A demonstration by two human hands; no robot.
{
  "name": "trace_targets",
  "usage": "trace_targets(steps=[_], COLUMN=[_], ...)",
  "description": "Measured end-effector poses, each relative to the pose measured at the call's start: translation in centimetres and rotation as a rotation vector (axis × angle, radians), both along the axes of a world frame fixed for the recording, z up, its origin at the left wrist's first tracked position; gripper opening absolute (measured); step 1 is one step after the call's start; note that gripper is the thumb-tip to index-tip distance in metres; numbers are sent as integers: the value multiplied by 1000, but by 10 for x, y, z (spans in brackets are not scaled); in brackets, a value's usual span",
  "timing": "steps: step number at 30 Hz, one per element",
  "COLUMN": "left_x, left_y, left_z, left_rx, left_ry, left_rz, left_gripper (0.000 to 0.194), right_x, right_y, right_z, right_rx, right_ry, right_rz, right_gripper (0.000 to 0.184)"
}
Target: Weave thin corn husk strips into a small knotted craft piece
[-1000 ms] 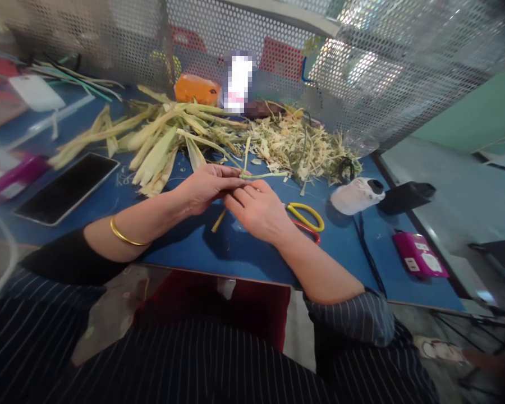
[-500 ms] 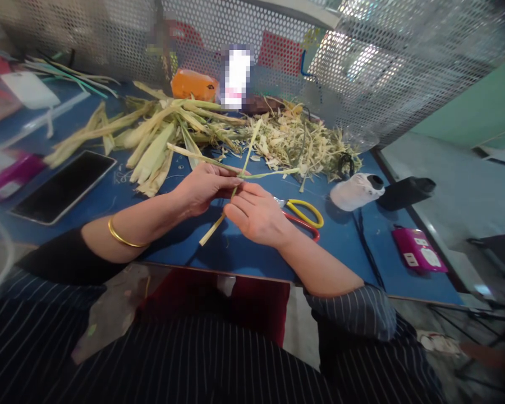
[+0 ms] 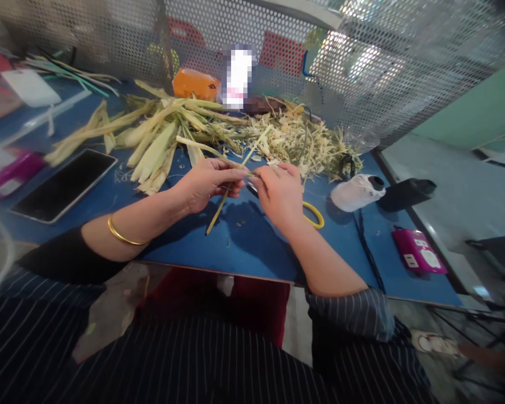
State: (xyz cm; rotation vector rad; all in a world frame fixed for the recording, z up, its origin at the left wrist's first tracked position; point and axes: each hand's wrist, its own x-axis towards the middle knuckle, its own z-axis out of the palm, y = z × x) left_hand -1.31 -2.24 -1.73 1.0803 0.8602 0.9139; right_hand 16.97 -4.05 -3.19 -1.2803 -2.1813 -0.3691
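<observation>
Pale green corn husk strips [image 3: 256, 147] cross each other between my two hands, above the blue table [image 3: 252, 247]. My left hand [image 3: 212, 182] pinches them near the crossing; one end slants up to the left and another points down toward the table's front edge. Close beside it, my right hand [image 3: 280, 193] has its fingers closed on a strip running to the right, its end hidden by the hand. Scissors with a yellow handle [image 3: 314, 215] lie under my right hand, mostly covered by it.
Behind my hands lie long corn husks [image 3: 155, 148] and a heap of shredded husk [image 3: 307, 140]. A dark phone [image 3: 65, 185] rests at left. On the right are a white-wrapped cone [image 3: 353, 192], a black cone [image 3: 408, 193] and a magenta power socket [image 3: 419, 249]. A perforated metal screen [image 3: 122, 50] stands behind.
My right hand has moved right and slightly up, from below the crossing onto the right-hand strip. It now covers more of the scissors. My left hand keeps its pinch with little movement.
</observation>
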Motion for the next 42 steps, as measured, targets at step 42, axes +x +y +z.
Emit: trace_targets(steps=[42], left_x=[6], left_y=[-9], left_z=[-2], left_rx=[-18], left_ry=[116], left_rz=[-140], left_gripper=[22], right_x=[-2], right_y=[3], right_z=[2], right_rx=[-681], right_ry=[1071], right_rz=[211], right_gripper=[27])
